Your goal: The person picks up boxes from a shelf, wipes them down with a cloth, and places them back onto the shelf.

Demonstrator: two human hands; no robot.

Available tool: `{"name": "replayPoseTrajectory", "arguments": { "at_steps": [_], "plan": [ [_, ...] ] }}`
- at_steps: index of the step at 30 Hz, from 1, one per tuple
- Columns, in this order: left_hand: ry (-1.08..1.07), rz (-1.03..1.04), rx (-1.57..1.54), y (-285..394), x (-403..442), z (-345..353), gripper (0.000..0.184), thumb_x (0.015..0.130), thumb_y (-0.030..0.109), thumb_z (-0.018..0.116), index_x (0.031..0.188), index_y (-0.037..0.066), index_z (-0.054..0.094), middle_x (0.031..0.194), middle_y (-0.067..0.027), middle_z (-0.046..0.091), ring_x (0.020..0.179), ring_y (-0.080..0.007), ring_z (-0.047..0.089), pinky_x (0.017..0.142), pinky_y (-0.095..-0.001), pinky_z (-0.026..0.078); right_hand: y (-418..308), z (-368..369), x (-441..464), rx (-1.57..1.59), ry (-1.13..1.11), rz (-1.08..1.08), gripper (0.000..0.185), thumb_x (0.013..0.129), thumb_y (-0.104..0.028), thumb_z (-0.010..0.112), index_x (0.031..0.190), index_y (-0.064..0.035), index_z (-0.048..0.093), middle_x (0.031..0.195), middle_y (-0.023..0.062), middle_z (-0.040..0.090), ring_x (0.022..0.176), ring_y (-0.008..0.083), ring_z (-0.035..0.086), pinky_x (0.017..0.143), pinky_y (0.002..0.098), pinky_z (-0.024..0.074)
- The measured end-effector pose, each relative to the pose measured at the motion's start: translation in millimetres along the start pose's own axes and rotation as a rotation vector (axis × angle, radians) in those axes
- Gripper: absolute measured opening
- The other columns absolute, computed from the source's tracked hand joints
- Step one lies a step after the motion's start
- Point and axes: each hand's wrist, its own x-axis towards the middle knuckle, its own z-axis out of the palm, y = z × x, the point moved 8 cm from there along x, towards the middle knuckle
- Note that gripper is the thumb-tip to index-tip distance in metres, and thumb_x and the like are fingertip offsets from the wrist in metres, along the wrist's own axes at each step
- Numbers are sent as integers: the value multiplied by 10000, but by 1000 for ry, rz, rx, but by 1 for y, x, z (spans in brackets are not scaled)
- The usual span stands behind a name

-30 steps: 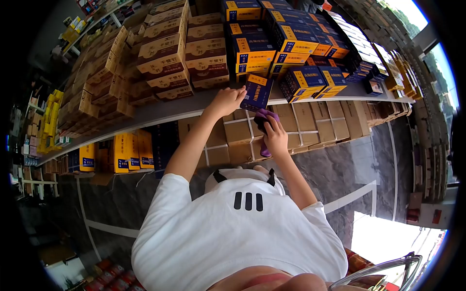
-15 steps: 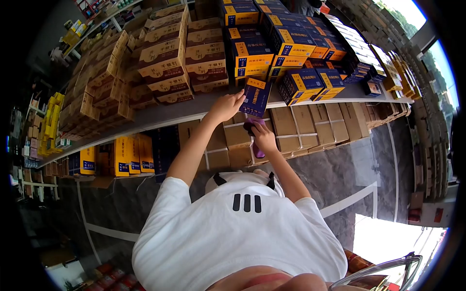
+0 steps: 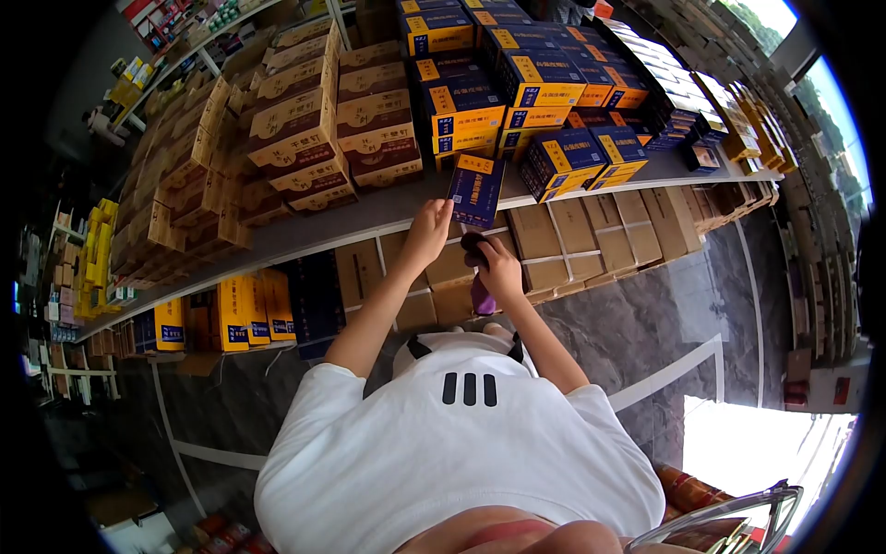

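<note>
A dark blue and yellow cardboard box [image 3: 475, 191] with printed characters stands tilted at the shelf's front edge, its lower end jutting past it. My left hand [image 3: 427, 233] grips this box by its lower left edge, fingers close together and thumb hidden. Just below the box, my right hand [image 3: 500, 270] is closed around a bunched purple cloth [image 3: 482, 297], whose tail hangs beneath the fingers. A dark, rounded part shows at the top of the grip; I cannot tell whether it belongs to the cloth.
Blue and yellow boxes [image 3: 544, 78] are stacked behind on the grey shelf [image 3: 369, 205]. Brown and cream cartons [image 3: 293, 129] stand in piles to the left. Strapped brown cartons [image 3: 581, 238] fill the level below. Dark tiled floor [image 3: 646, 323] with white lines lies in front.
My left hand has slid down the box's left edge towards its lower corner. The cloth's upper part no longer shows above my right hand. The view has shifted slightly.
</note>
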Motion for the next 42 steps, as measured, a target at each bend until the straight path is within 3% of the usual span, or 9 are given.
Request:
{"name": "replayPoseTrajectory", "arguments": {
  "at_steps": [5,12,17,19,22,31,34,37,42],
  "plan": [
    [-44,-118,-44,14,-16,19,476,1040,392,347,824,-10,483,761,-97,461,648,-205,468,645,-355,396,14,-15,24,105,47,179,387,697,5,611,1077,-57,565,1044,162,579,910,427,590,748,485,497],
    [-91,-41,23,42,-12,38,248,933,217,624,948,-23,562,811,-93,571,671,-140,542,635,-271,444,40,-30,44,4,40,171,396,719,-20,629,1099,-69,530,1012,142,567,842,396,610,698,484,505],
    [-297,521,510,83,35,6,687,669,255,850,1254,79,536,1169,-87,540,1109,-272,509,963,-398,447,49,-35,22,82,-17,219,494,702,13,604,1179,-103,549,1088,148,584,942,418,592,782,475,501],
    [-500,527,712,79,57,16,1061,599,264,884,1477,163,299,1457,-86,345,1358,-291,322,1153,-433,308,51,-37,13,79,-15,162,463,713,-9,627,1161,-100,551,1095,130,571,888,397,609,746,476,511],
    [-704,578,945,64,85,49,1182,534,194,906,1502,162,227,1528,-81,271,1412,-293,255,1181,-451,260,55,-41,4,101,-14,171,447,701,1,623,1134,-95,570,1118,119,574,900,401,608,765,475,510],
    [-858,736,833,76,96,72,948,504,276,889,1301,27,439,1289,-153,465,1277,-324,411,1124,-426,326,88,-73,-8,163,7,255,411,685,21,584,1086,-66,599,1073,150,578,956,418,585,824,459,492],
    [-713,688,792,84,83,55,965,575,473,843,1304,18,404,1255,-166,444,1262,-337,408,1093,-450,360,98,-76,-8,183,-8,254,418,682,29,569,1087,-67,599,1063,151,581,957,415,585,823,458,491],
    [-686,453,678,97,77,31,1005,563,485,864,1332,64,372,1289,-145,408,1272,-325,389,1091,-454,370,109,-77,-10,191,-1,216,408,689,29,596,1084,-68,604,1099,132,582,932,398,605,795,461,509],
    [-368,625,705,202,69,13,1097,590,548,847,1434,88,319,1272,-140,415,1218,-320,415,1050,-487,381,119,-75,-6,225,-45,189,421,685,38,588,1095,-60,607,1096,140,583,951,397,598,815,450,503]
  ]
}}
